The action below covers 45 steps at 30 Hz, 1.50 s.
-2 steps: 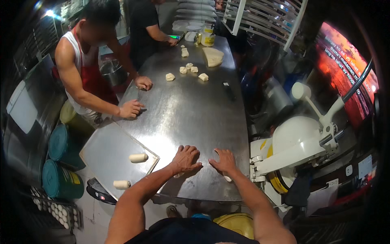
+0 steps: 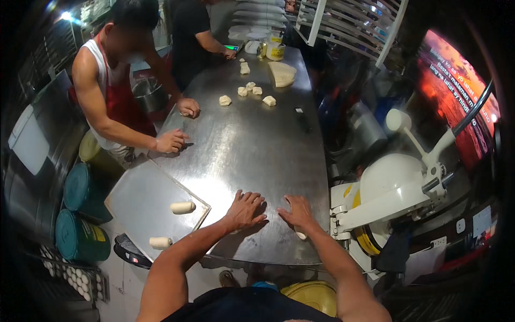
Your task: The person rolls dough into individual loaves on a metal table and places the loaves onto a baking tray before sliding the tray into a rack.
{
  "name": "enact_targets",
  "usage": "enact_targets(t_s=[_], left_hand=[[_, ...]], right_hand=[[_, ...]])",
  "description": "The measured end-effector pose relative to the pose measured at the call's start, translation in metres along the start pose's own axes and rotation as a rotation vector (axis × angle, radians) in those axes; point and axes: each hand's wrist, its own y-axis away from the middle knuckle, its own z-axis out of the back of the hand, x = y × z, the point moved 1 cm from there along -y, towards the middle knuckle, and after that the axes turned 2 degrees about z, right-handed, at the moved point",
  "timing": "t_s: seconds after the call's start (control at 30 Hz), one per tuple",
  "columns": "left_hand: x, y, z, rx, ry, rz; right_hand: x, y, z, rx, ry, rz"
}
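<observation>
On the near end of the steel table (image 2: pixel 252 139), my left hand (image 2: pixel 245 211) lies palm down with its fingers spread. A pale bit of dough (image 2: pixel 236 232) peeks out beneath its heel. My right hand (image 2: pixel 296 211) is likewise flat and spread, and another pale dough piece (image 2: pixel 301 234) shows at the edge of its palm. Most of both pieces is hidden under my hands. To the left, a metal tray (image 2: pixel 147 188) carries two smooth dough rolls, one near its right corner (image 2: pixel 182 207) and one by its near edge (image 2: pixel 160 243).
Several dough lumps (image 2: pixel 242 92) and a larger dough slab (image 2: pixel 282 74) lie farther up the table, with a dark tool (image 2: pixel 302 119). A co-worker in a red apron (image 2: pixel 126 102) leans over the left side. A white machine (image 2: pixel 389 182) stands against the right edge.
Both my hands have shifted very slightly, the right one a touch to the right. The co-worker's near hand has moved a little left.
</observation>
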Motion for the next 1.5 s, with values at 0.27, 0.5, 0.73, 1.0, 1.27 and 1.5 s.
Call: enact_targets(t_s=[0.27,0.5,0.73,1.0,1.27,1.5], left_hand=[[-0.007,0.020,-0.004,-0.018,-0.073,0.052],[0.002,0.034,-0.022,-0.032,-0.062,0.033],[0.017,0.022,-0.036,0.025,-0.104,0.021],[0.013,0.033,-0.034,-0.203,-0.128,-0.047],[0.022,0.005,0.000,-0.013,0.123,0.017],[0.045,-0.033,-0.041,-0.260,-0.072,-0.167]], right_hand=[[0.006,0.022,-0.022,-0.133,0.153,0.005],[-0.011,0.035,-0.023,-0.007,0.148,0.050],[-0.004,0.034,-0.030,0.007,0.144,0.053],[-0.001,0.050,-0.032,-0.110,0.124,0.044],[-0.016,0.031,-0.006,0.033,-0.012,-0.156],[-0.033,-0.014,-0.037,-0.224,0.291,0.057]])
